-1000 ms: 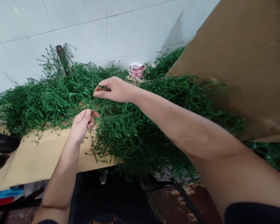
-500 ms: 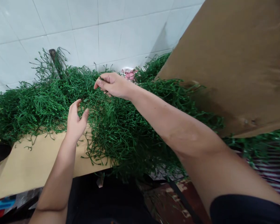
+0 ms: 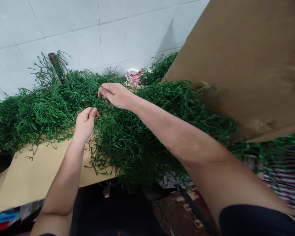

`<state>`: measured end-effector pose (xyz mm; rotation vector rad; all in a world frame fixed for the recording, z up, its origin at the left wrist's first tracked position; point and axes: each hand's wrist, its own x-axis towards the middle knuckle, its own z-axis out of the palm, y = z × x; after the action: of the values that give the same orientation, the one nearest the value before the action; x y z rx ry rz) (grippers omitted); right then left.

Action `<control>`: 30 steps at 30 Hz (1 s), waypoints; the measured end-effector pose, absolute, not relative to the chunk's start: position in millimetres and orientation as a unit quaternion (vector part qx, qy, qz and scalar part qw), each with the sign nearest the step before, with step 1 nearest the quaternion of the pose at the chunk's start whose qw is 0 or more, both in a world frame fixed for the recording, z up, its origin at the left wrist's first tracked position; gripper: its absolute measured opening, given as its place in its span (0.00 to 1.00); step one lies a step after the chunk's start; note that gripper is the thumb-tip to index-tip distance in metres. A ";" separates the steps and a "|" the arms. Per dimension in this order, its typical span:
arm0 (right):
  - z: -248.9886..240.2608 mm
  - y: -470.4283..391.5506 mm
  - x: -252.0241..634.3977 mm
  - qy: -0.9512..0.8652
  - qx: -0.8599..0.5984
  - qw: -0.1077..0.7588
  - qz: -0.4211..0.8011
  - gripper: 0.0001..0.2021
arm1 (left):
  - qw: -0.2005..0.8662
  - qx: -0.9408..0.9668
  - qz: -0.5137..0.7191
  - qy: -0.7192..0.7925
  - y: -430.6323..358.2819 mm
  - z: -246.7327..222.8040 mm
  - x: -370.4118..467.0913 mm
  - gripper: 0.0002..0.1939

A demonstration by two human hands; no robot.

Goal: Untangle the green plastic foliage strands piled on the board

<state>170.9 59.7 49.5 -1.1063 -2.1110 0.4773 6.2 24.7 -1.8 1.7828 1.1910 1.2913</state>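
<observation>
Holds 2 bare hands out over green stems (image 3: pixel 142 124), near the centre of the frame. Closes the grip of the left hand (image 3: pixel 85 120) at center left, thumb and fingertips brought together among the stems; cannot tell what, if anything, is pinched there. Curls the right hand (image 3: pixel 115 95) just above and to the right, apart from the left, with fingertips also closed together; shows a small dark sliver at these fingertips, too small to identify. Spreads the stems in tangled heaps from the left edge through the centre and towards the right, partly over a tan sheet (image 3: pixel 39 173) at lower left. Leans a large brown board (image 3: pixel 236 65) across the upper right, with stems along the lower left side. Shows a dark strip (image 3: pixel 54 64) slanting up among stems at upper left, before a white tiled wall (image 3: pixel 86 19), and a pink-and-white item (image 3: pixel 134 77) above centre, behind the right hand. Shows red-and-white striped material (image 3: pixel 288 177) at lower right and a dark object (image 3: pixel 0 162) at the left edge, beside the sheet.
</observation>
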 end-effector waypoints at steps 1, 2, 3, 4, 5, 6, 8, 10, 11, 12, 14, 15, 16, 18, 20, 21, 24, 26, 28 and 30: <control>48.3 60.2 171.2 -0.817 -0.429 0.345 0.170 0.14 | 0.321 0.669 0.496 0.451 24.3 -0.1 5.7 0.20; 47.6 59.9 170.9 -0.822 -0.428 0.343 0.152 0.14 | 0.332 0.656 0.507 0.450 23.8 2.3 5.6 0.20; 47.2 58.9 170.1 -0.828 -0.425 0.340 0.132 0.13 | 0.349 0.640 0.519 0.447 23.5 5.0 6.0 0.20; 47.3 57.2 168.7 -0.836 -0.420 0.336 0.114 0.13 | 0.372 0.624 0.524 0.444 23.6 7.6 6.9 0.21; 47.6 55.1 166.9 -0.842 -0.413 0.332 0.098 0.13 | 0.397 0.612 0.523 0.441 24.2 9.6 8.1 0.23; 48.1 52.6 164.6 -0.849 -0.406 0.328 0.087 0.13 | 0.419 0.606 0.517 0.437 25.7 10.7 9.8 0.24; 49.5 47.6 159.7 -0.857 -0.395 0.321 0.082 0.14 | 0.436 0.606 0.506 0.431 30.6 9.5 13.7 0.23; 50.7 44.1 156.2 -0.857 -0.393 0.319 0.094 0.14 | 0.428 0.607 0.512 0.432 36.5 4.8 16.6 0.21; 51.0 43.5 155.4 -0.855 -0.396 0.318 0.105 0.14 | 0.422 0.608 0.513 0.434 38.7 1.9 17.1 0.21; 51.0 43.8 155.5 -0.851 -0.402 0.319 0.115 0.13 | 0.418 0.616 0.506 0.437 39.9 -0.7 17.0 0.22; 49.8 47.4 157.7 -0.838 -0.418 0.329 0.126 0.13 | 0.397 0.649 0.478 0.438 38.3 -4.3 15.2 0.20; 48.6 50.5 159.3 -0.830 -0.429 0.336 0.123 0.13 | 0.378 0.674 0.461 0.436 35.9 -5.2 14.0 0.18; 47.0 54.1 160.9 -0.821 -0.443 0.341 0.113 0.13 | 0.353 0.698 0.447 0.434 32.6 -5.5 12.8 0.16; 43.3 61.9 162.9 -0.809 -0.469 0.347 0.078 0.13 | 0.305 0.732 0.428 0.433 25.5 -5.6 11.5 0.13; 39.7 69.0 162.5 -0.807 -0.482 0.340 0.041 0.13 | 0.288 0.741 0.423 0.434 19.7 -6.0 11.3 0.13; 38.5 72.1 161.4 -0.808 -0.483 0.337 0.028 0.13 | 0.294 0.737 0.425 0.435 17.7 -6.4 11.5 0.14; 37.5 79.1 155.4 -0.815 -0.478 0.326 0.016 0.14 | 0.338 0.700 0.455 0.435 15.7 -7.2 12.9 0.15; 38.8 82.6 149.3 -0.816 -0.480 0.322 0.014 0.15 | 0.365 0.670 0.478 0.435 16.9 -7.1 14.9 0.16; 40.6 86.5 142.7 -0.815 -0.487 0.313 0.003 0.16 | 0.387 0.642 0.498 0.437 18.6 -6.8 18.0 0.16; 42.2 93.0 139.6 -0.814 -0.496 0.302 -0.014 0.16 | 0.402 0.620 0.511 0.439 17.5 -6.9 21.3 0.16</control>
<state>139.6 93.0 42.2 -1.3158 -2.1580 -0.0383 21.3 17.5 -6.9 1.5682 1.1092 1.2904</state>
